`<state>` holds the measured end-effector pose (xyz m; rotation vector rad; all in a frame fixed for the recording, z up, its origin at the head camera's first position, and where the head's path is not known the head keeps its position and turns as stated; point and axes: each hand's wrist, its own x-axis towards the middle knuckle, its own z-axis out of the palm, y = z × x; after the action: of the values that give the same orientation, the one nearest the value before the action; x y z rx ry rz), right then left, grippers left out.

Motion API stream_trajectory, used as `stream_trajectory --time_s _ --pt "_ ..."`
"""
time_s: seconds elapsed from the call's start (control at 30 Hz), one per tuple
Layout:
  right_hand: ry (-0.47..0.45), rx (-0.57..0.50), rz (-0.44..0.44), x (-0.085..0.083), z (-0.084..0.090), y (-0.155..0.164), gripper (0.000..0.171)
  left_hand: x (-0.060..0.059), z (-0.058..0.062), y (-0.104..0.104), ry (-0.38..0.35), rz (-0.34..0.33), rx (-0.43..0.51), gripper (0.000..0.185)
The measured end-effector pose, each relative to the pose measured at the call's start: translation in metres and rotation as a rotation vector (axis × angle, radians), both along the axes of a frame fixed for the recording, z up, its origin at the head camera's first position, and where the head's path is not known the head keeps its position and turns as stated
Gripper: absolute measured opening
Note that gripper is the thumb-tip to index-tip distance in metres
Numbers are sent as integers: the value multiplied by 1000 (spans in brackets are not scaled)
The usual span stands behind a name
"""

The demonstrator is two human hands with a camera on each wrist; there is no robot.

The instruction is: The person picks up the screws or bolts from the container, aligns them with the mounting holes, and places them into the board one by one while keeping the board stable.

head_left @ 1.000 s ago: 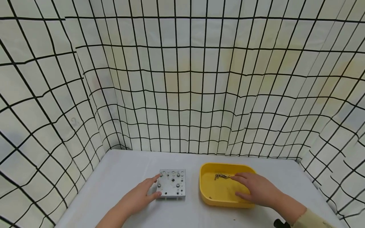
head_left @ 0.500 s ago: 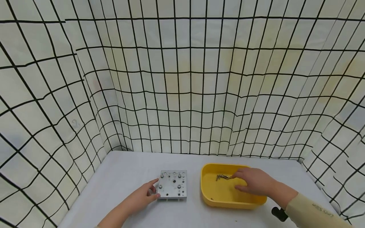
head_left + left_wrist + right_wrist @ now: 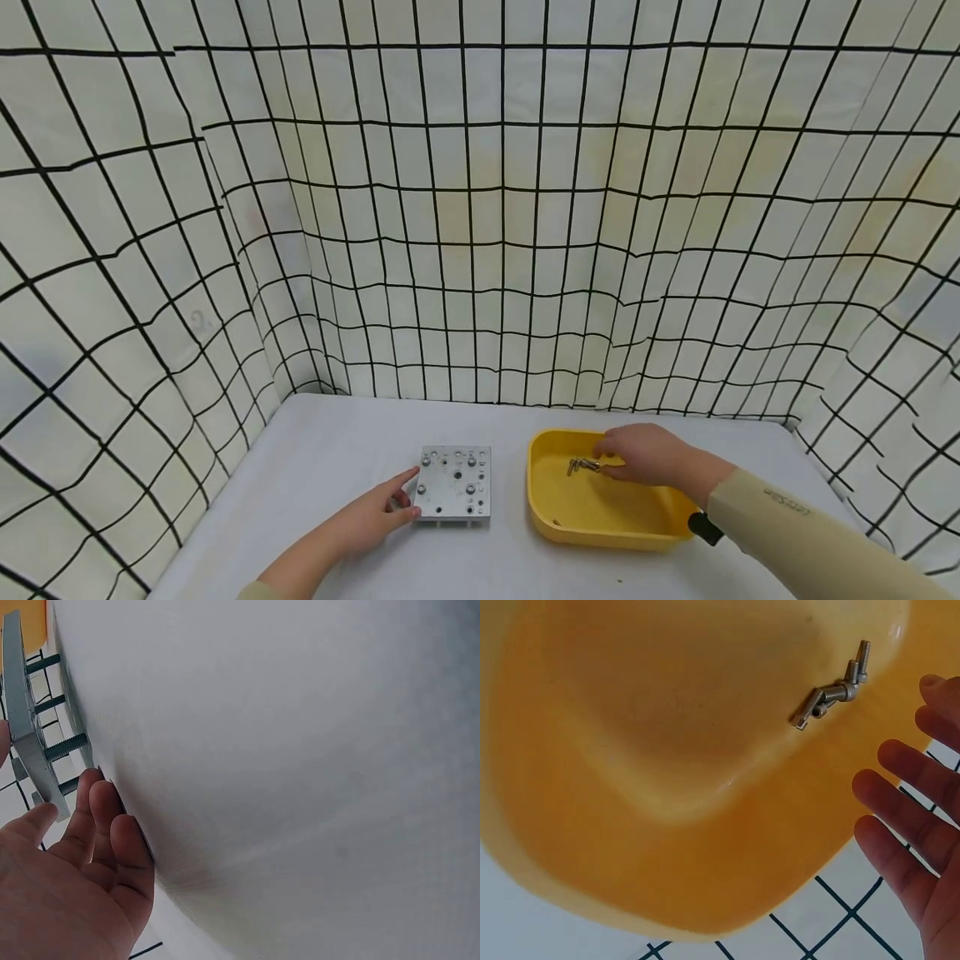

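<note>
In the head view a square metal plate (image 3: 452, 492) with several holes and socket-head screws lies on the table. My left hand (image 3: 369, 518) is at its left edge, the index fingertip and thumb touching it. The left wrist view shows threaded screw ends (image 3: 66, 746) under the plate (image 3: 22, 705), with the other fingers of the left hand (image 3: 71, 877) loosely bent beside them. My right hand (image 3: 647, 454) hovers over a yellow tray (image 3: 600, 540), close to a small pile of screws (image 3: 582, 465). In the right wrist view the right hand (image 3: 922, 817) has its fingers spread, apart from the screws (image 3: 825, 696).
A white-covered table (image 3: 337, 442) carries the plate and tray. White walls with a black grid (image 3: 480, 250) enclose its back and sides. A black device (image 3: 705, 528) is at the right wrist. A small speck (image 3: 557, 523) lies in the tray's near left corner.
The right hand has moved back and left, nearer the screws. The left index finger has drawn back from the plate's top to its left edge.
</note>
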<state>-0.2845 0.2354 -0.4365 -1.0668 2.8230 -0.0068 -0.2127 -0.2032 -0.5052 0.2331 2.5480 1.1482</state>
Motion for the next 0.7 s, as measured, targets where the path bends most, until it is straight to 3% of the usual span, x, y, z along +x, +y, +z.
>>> stream_trajectory --time_s 0.3,0.5,0.7 --pt "-9 -19 99 -13 -6 -16 15 -3 -2 -1 -8 -17 25 78" --pt "59 41 182 -22 -11 -29 11 -3 -1 -3 -24 -16 20 79" --pt "66 80 201 -28 -21 -36 5 -3 3 -3 -33 -44 12 79"
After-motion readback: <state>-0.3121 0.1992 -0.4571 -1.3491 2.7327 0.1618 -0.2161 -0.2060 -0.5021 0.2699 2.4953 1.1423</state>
